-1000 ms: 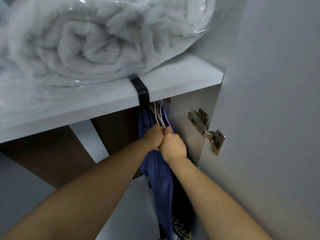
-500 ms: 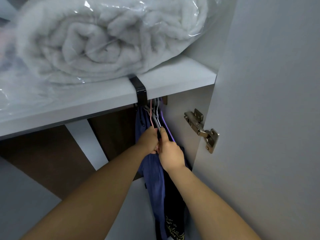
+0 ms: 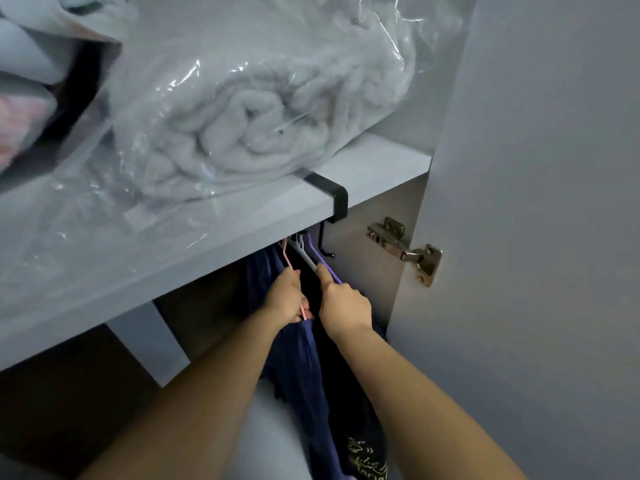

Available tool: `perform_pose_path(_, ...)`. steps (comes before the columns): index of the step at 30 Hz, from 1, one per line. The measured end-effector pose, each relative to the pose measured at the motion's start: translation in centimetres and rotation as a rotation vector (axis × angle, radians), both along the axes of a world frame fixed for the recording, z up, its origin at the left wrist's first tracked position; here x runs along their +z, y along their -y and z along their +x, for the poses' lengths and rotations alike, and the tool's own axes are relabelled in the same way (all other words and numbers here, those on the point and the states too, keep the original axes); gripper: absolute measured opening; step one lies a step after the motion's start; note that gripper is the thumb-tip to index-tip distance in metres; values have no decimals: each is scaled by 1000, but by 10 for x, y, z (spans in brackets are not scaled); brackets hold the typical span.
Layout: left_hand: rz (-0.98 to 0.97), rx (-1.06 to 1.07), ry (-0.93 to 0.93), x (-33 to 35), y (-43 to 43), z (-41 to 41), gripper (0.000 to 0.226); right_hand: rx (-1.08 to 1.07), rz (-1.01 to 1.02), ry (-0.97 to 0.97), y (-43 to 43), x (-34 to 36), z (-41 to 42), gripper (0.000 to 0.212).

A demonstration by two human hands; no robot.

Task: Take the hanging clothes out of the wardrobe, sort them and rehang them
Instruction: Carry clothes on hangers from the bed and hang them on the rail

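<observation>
Left hand (image 3: 287, 297) curls round the pink hanger (image 3: 286, 256); right hand (image 3: 343, 304) grips the purple hanger (image 3: 331, 271), perhaps the white one too. Blue and black clothes (image 3: 298, 375) hang under the shelf (image 3: 242, 237), near the hinge (image 3: 403, 251).

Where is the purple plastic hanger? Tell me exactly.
Head view, right of centre: the purple plastic hanger hangs under the white shelf, just right of the white hanger and left of the metal door hinge, with the right hand gripping it.
</observation>
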State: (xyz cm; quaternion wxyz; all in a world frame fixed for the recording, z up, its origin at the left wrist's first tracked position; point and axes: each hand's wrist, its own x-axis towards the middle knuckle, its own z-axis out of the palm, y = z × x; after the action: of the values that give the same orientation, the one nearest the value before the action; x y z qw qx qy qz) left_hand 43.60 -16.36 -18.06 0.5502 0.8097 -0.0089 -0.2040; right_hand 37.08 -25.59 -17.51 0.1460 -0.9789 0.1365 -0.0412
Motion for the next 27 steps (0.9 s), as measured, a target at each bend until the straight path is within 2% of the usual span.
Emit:
perform_pose_path(1,2,-20,1,-1,-2,2,39,-21,1,0,-4,-1,-1,77)
perform_pose_path(5,-76,-39,-31,-4,-8,7,23,-93,61,15,-30,-4,-2,78)
perform_pose_path(9,4,-45,185,-9,-6,1,31,-126,119,-18,-42,-6,-13,76)
perform_pose_path(14,-50,52,267,-22,-1,-30,23,-152,-36,166,-33,0,-47,45)
perform_pose_path(17,3,265,470,-37,0,-69,29,-134,-179,335,-29,1,-75,21)
perform_pose_path(20,46,221,640,-56,6,-99,19,-147,-253,333,-16,2,-116,30)
perform_pose_path(24,133,153,839,-64,28,-155,4,-246,-247,295,13,-2,-186,41)
perform_pose_path(27,158,-27,928,-58,48,-213,5,-330,-244,319,33,-12,-248,42)
